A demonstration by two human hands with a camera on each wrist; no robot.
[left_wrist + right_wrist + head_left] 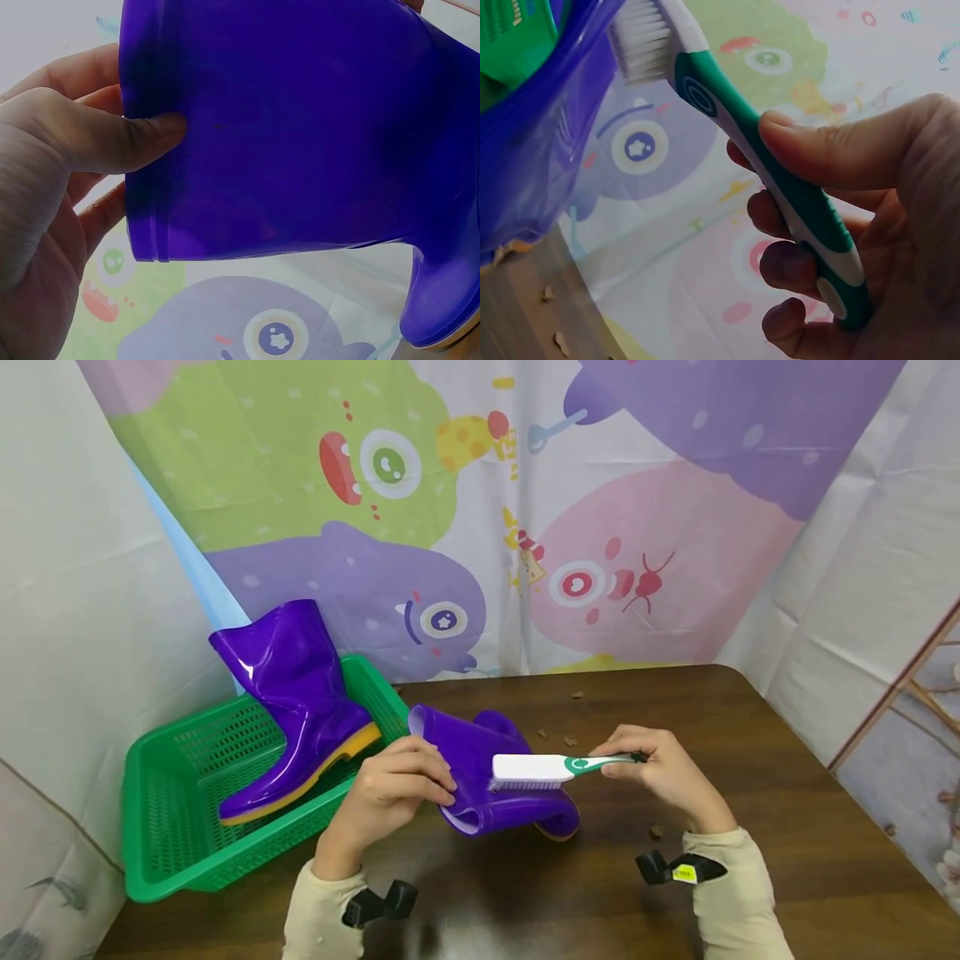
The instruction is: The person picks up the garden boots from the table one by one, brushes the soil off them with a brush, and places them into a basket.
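A purple rain boot [480, 743] with a yellow sole hangs tilted over the table in the head view. My left hand [393, 793] grips its top rim, and in the left wrist view the thumb [154, 139] presses the outside of the shaft [300, 135]. My right hand [663, 772] holds a white and green scrub brush [532, 768] by its handle. The brush's white bristles [641, 41] face down against or just over the boot's shaft; whether they touch I cannot tell. In the right wrist view the fingers wrap round the green handle [802, 191].
At the left stands a green plastic basket [262, 860] with a second purple boot [292, 693] leaning in it. Small brown crumbs [570, 742] lie scattered on the dark wooden table [787, 793]. A cartoon-printed cloth [517, 635] hangs behind the table.
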